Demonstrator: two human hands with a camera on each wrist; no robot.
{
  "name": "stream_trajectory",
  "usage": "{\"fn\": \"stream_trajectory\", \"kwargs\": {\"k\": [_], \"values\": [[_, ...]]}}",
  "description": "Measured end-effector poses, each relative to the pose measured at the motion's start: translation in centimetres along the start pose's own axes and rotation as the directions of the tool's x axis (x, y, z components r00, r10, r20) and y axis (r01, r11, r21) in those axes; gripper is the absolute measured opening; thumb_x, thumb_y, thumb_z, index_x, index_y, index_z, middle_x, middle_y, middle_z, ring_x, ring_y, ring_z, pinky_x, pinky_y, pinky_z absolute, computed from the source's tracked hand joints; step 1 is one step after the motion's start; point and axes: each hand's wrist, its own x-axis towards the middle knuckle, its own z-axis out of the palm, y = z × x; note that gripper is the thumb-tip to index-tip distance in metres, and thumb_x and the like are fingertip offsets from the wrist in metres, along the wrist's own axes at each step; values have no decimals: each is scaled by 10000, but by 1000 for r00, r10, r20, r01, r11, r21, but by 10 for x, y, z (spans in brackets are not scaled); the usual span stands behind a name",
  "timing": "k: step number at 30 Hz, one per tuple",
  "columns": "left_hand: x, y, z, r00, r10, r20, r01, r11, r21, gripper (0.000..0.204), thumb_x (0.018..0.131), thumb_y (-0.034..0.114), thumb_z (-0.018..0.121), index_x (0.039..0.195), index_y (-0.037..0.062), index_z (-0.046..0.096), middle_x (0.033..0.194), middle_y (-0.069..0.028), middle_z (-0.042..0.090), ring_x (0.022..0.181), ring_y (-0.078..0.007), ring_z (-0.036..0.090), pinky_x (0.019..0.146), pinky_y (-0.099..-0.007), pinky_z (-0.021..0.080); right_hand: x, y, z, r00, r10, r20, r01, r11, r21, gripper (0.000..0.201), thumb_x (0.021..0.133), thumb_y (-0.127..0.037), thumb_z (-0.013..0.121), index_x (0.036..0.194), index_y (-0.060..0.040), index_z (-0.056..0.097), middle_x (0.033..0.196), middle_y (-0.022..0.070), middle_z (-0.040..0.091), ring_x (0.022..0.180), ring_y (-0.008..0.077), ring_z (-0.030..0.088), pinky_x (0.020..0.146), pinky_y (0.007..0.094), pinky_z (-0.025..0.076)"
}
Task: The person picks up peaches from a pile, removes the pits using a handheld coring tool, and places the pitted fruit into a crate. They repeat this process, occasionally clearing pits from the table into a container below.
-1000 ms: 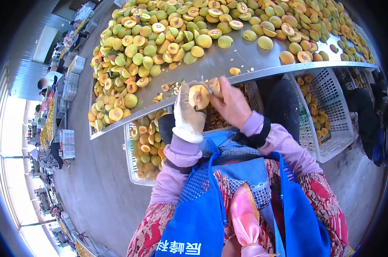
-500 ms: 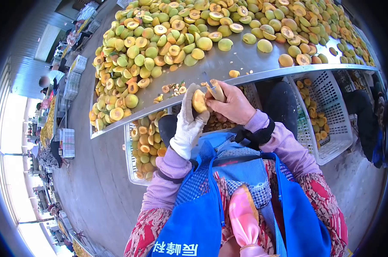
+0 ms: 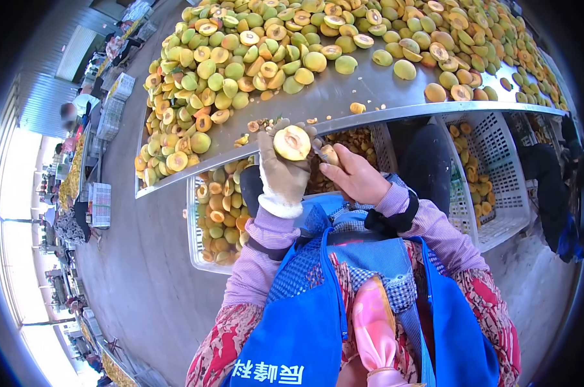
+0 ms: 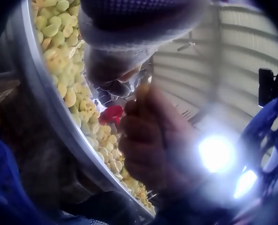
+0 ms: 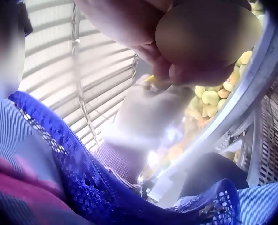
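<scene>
My gloved left hand (image 3: 282, 173) holds a halved yellow peach (image 3: 292, 142), cut face up, with a brownish hollow at its middle. Close to its right side, my bare right hand (image 3: 364, 178) grips a short tool by its wooden handle (image 3: 329, 155). The tool's metal end points at the peach and is partly hidden. Both hands are just off the near edge of a metal table (image 3: 369, 82). In the left wrist view the right hand (image 4: 146, 140) appears with curled fingers; the right wrist view shows the pale glove (image 5: 150, 110) blurred.
Many peach halves (image 3: 231, 71) are heaped across the table, with small scraps (image 3: 256, 126) near its edge. Below stand a white crate (image 3: 208, 264) of peach halves at left, a container of brownish pieces (image 3: 353, 145) between the knees, and another crate (image 3: 508, 174) at right.
The peach half was turned edge-on half a second ago; now its cut face shows upward. My right hand has dropped slightly, and the tool has swung from pointing up to pointing left.
</scene>
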Motion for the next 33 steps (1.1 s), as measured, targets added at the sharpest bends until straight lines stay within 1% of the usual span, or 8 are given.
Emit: {"fn": "stream_trajectory", "kwargs": {"k": [2,15,25,28,30,31,32,33], "values": [[0,-8,-5,998,37,-53,-32,996,84,471,918,465,379,1114,49,482,997,-137,580,916,-282,576,790,-403,493,9,7,11,889,-426,-170,391,898,-203,320,865,-256,540,958,20,407,722,242,559,675,405,559,599,443,439],[-4,-13,-6,943,262,-205,-182,922,342,665,879,618,292,889,1,538,776,-129,598,723,-243,599,685,-328,512,19,4,23,958,-286,12,272,896,-351,398,828,-166,573,1111,4,350,760,267,573,745,430,566,617,460,445],[-2,7,-4,980,-54,-191,130,901,413,755,867,654,237,803,-15,582,754,-151,622,671,-218,606,655,-305,515,18,6,15,972,-194,134,220,950,-223,377,789,-176,612,1028,25,400,806,266,583,797,416,575,669,445,462],[-3,-1,0,986,19,-166,67,865,497,708,888,616,250,828,-9,577,764,-136,617,695,-204,602,661,-297,510,25,12,10,968,-197,153,223,960,-168,359,786,-166,608,1030,24,427,831,255,589,815,410,579,681,438,466],[-6,-15,5,934,317,-166,-233,892,388,644,920,543,256,908,-17,572,796,-142,624,740,-230,608,712,-326,503,32,20,12,949,-288,126,303,944,-132,350,781,-159,608,1031,25,446,811,245,592,800,406,585,675,427,470],[-8,-12,0,883,463,73,-373,599,709,614,927,520,267,907,-16,568,795,-140,621,734,-244,610,713,-346,504,29,14,11,939,-303,166,326,935,-140,352,783,-153,594,1034,28,426,790,249,589,774,408,584,661,437,467],[-10,-13,-4,883,463,75,-374,598,710,614,927,520,267,907,-16,568,795,-140,621,734,-244,610,713,-346,504,28,13,13,938,-305,166,328,934,-139,352,783,-153,594,1034,28,426,790,249,589,774,408,584,661,437,467],[-12,-13,-8,930,360,-71,-257,778,574,618,927,526,256,892,-8,563,797,-133,614,746,-230,604,716,-329,500,27,14,15,952,-249,180,283,938,-199,355,785,-150,585,1038,30,413,783,251,588,766,412,582,654,445,465]]}}
